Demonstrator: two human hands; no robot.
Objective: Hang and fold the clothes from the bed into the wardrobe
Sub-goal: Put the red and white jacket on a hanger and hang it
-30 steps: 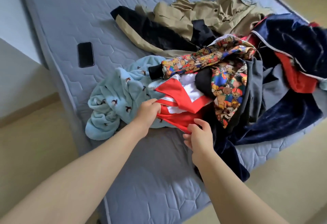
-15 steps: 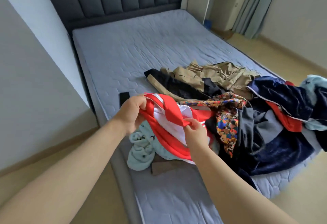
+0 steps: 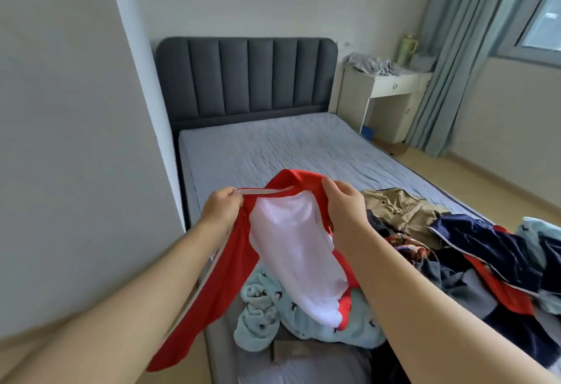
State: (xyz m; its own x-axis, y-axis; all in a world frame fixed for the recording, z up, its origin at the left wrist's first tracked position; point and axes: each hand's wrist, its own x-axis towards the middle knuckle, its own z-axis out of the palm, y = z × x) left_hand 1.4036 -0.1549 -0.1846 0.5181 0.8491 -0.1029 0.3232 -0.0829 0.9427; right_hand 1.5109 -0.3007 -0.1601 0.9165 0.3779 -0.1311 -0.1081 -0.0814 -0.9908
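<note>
Evidently early. Left hand (image 3: 223, 210) and right hand (image 3: 343, 204) each pinch the top edge of the red-and-white garment (image 3: 291, 238), held up over the bed (image 3: 273, 146) at its near end. Beneath: blue fleece (image 3: 267, 313); beyond, navy-and-khaki pile (image 3: 473, 244), all unsorted there. Wardrobe not in view; judged nothing stored yet.
</note>
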